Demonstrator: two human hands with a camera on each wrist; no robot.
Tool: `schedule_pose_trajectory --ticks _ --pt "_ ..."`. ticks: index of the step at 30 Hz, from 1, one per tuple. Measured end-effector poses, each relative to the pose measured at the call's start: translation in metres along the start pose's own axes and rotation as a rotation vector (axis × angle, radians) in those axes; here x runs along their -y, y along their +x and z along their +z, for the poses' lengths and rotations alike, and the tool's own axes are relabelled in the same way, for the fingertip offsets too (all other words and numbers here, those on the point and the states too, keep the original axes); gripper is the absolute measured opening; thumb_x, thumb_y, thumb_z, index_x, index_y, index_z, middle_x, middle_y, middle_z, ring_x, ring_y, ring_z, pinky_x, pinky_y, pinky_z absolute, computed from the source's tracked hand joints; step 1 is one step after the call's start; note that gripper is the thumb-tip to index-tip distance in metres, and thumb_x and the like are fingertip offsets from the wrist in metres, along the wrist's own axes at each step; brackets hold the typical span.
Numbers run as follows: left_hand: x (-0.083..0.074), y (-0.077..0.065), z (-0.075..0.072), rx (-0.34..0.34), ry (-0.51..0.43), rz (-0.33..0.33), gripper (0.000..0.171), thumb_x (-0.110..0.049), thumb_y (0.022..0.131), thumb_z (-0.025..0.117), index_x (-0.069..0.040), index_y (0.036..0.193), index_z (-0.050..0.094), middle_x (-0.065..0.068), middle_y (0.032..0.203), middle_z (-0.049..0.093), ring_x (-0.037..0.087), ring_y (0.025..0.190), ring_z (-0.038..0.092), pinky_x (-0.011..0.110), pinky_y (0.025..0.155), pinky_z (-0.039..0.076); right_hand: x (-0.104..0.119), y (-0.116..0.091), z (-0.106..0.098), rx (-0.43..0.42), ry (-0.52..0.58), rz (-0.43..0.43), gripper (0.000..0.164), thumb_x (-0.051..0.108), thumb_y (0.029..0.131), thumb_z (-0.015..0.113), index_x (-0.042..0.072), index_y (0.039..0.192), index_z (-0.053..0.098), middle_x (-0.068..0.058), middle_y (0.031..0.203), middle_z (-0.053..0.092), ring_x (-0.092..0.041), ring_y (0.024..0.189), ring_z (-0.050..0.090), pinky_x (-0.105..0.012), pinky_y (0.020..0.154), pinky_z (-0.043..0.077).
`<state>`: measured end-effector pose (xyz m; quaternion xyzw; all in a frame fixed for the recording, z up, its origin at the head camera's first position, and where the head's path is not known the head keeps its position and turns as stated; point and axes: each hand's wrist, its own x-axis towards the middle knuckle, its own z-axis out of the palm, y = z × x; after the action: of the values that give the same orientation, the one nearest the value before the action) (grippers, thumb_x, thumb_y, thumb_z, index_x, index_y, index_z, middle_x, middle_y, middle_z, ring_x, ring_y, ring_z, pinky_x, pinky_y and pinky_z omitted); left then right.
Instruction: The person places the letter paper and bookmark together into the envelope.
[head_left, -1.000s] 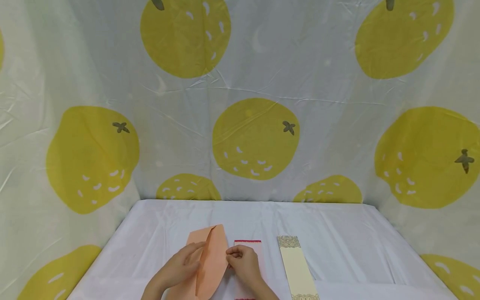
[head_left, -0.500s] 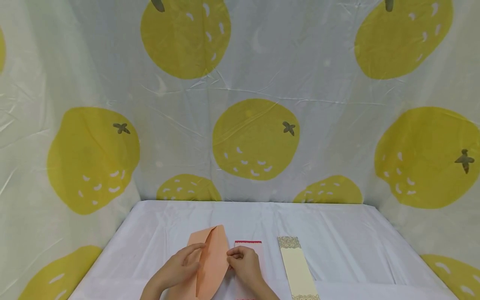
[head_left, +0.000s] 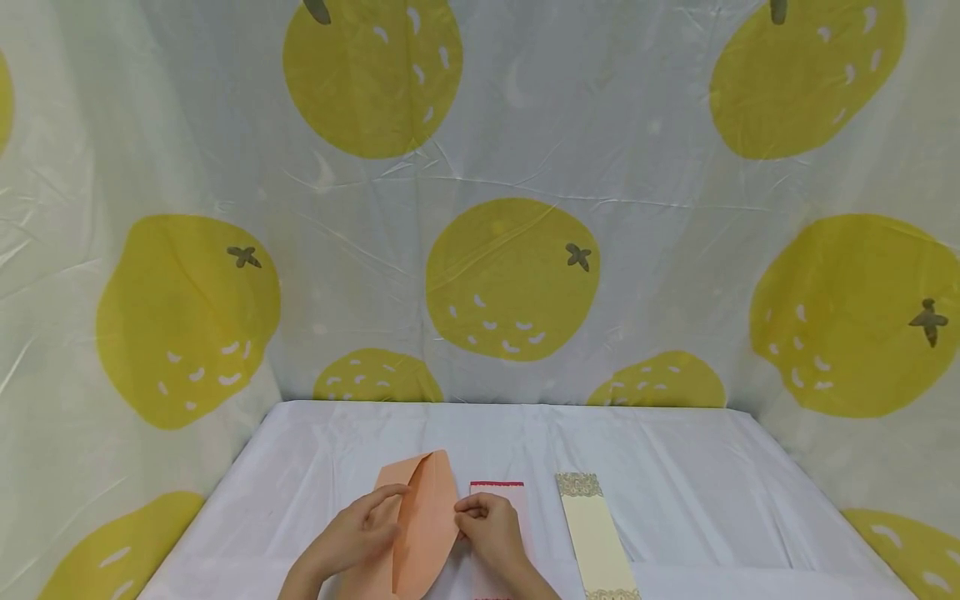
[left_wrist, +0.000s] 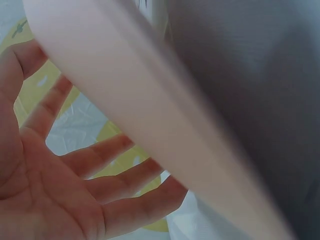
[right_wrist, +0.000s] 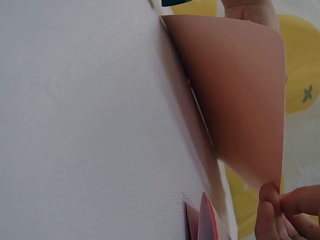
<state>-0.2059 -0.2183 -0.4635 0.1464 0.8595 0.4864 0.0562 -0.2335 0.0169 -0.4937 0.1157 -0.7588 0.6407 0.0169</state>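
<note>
A peach paper envelope [head_left: 386, 483] lies tilted on the table in front of the person, its long flap [head_left: 429, 525] lifted along the opening. Thumb and index finger of the right hand [head_left: 491, 525] pinch the flap's right edge; the right wrist view shows this pinch at a corner of the raised paper [right_wrist: 240, 85]. Over the envelope's left part is the left hand [head_left: 348, 533], fingers spread and slightly bent, fingertips right at the opening. Seen in the left wrist view, the pale paper [left_wrist: 130, 100] covers the tips of the left fingers [left_wrist: 105, 152].
A pink paper strip with red trim [head_left: 517, 500] lies partly beneath the right hand. Farther right lies a cream strip with gold lace ends [head_left: 596, 533]. The table has a white cloth [head_left: 712, 500], and a curtain with yellow fruit prints [head_left: 513, 279] stands behind it.
</note>
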Motion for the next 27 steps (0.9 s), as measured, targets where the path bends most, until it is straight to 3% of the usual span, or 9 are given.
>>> schedule_pose_trajectory --ticks 14,19,27 --pt "-0.003 0.001 0.003 -0.015 0.062 0.061 0.050 -0.024 0.090 0.070 -0.012 0.136 0.056 0.015 0.140 0.051 0.044 0.131 0.039 0.065 0.096 0.036 0.003 0.004 -0.001 0.028 0.088 0.033 0.012 -0.006 0.079 0.066 -0.005 0.090 0.070 -0.007 0.071 0.067 -0.013 0.054 0.061 -0.025 0.053 0.054" --pt "-0.003 0.002 0.003 -0.016 0.076 0.063 0.049 -0.026 0.090 0.070 -0.013 0.135 0.057 0.014 0.139 0.052 0.044 0.130 0.040 0.065 0.096 0.036 0.003 0.005 -0.002 0.043 0.109 0.034 0.013 -0.002 0.083 0.068 -0.005 0.095 0.071 -0.010 0.074 0.070 -0.018 0.057 0.066 -0.028 0.055 0.055" --pt "0.000 0.003 0.005 -0.030 0.096 0.074 0.051 -0.030 0.089 0.071 -0.012 0.135 0.057 0.012 0.138 0.053 0.042 0.129 0.042 0.064 0.097 0.036 0.007 0.009 -0.016 0.043 0.171 0.040 0.029 0.009 0.088 0.072 -0.010 0.110 0.066 -0.018 0.083 0.071 -0.026 0.062 0.070 -0.030 0.059 0.057"
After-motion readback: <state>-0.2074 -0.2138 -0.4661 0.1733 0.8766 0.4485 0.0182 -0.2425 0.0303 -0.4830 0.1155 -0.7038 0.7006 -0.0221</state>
